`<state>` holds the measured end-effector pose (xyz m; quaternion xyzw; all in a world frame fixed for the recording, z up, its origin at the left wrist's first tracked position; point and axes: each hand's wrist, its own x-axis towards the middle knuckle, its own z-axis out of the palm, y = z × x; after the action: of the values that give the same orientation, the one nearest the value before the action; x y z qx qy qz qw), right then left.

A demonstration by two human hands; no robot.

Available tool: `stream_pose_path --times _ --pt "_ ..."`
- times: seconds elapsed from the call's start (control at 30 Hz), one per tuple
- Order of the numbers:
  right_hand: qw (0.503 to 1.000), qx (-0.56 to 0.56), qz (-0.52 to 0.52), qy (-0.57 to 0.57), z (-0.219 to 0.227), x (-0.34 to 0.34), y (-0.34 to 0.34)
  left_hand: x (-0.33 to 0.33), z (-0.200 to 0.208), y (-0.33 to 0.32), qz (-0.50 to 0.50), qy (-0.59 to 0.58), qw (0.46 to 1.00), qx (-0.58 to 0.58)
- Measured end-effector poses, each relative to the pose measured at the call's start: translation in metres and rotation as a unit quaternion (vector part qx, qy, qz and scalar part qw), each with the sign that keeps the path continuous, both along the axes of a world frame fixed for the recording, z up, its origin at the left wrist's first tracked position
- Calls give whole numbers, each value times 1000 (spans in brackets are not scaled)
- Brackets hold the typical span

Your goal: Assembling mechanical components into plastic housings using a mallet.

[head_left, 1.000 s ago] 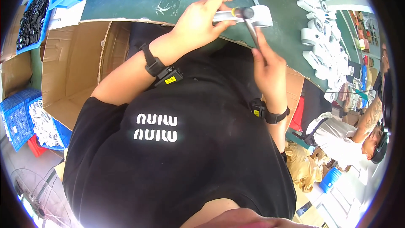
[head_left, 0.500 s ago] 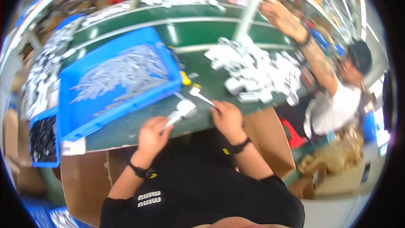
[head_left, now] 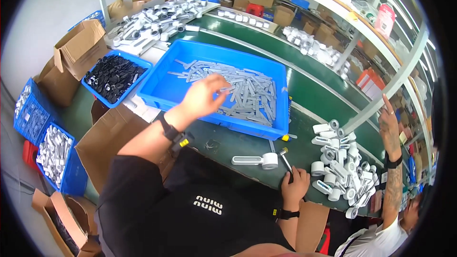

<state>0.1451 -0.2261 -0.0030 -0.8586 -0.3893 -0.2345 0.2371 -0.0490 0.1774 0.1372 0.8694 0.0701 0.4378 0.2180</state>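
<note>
My left hand (head_left: 202, 97) is over the near side of a large blue bin (head_left: 214, 121), its thumb and fingers apart. Beneath and beyond it lie many grey plastic strips (head_left: 250, 90); no strip shows clearly between the fingers. At the bench's front edge my right hand (head_left: 295, 185) is closed round the dark handle of a small hammer (head_left: 286, 162), whose yellowish head points away from me. Just left of the hammer, a white plastic part (head_left: 254, 160) with a long slotted arm and a round end lies flat on the green bench (head_left: 214, 145).
White parts with round ends are heaped (head_left: 342, 166) at the right. A smaller blue bin (head_left: 116, 78) of black pieces stands at the left, near open cardboard boxes (head_left: 81, 50). A co-worker's raised arm (head_left: 392, 162) is at the far right, beside a slanted white post (head_left: 381, 97).
My left hand has let go of the white part and moved over the large bin. The white part now rests on the bench. My right hand keeps the hammer. The view has swung left.
</note>
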Motion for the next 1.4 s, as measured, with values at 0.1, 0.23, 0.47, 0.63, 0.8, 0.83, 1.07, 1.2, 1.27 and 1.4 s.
stream_pose_path --times 0.1,0.23,0.47,0.63,0.8,0.83,1.07,1.2,1.27,1.4 --pt "1000 12 -10 15 -1 0 1 -3 11 29 21 20 999 -29" --pt "1000 24 -13 11 -2 -1 2 0 8 50 14 43 997 -61" --pt "999 25 -12 18 4 -3 5 -7 -21 103 99 258 960 37" --pt "999 27 -17 17 1 -1 3 -4 -20 96 34 392 919 -4" --pt "999 20 -33 14 7 -4 3 117 61 130 -176 84 951 -239" --pt "999 21 -34 19 8 -5 0 154 96 132 -172 47 941 -287" --pt "987 119 109 -16 10 9 40 229 305 456 -590 -284 719 -232" --pt "994 43 -93 45 2 -11 -14 452 144 253 -360 -293 675 -574" --pt "996 52 -54 39 8 -4 -2 396 160 292 -342 -349 722 -490" --pt "998 58 -13 27 11 3 2 350 184 314 -429 -336 710 -447"
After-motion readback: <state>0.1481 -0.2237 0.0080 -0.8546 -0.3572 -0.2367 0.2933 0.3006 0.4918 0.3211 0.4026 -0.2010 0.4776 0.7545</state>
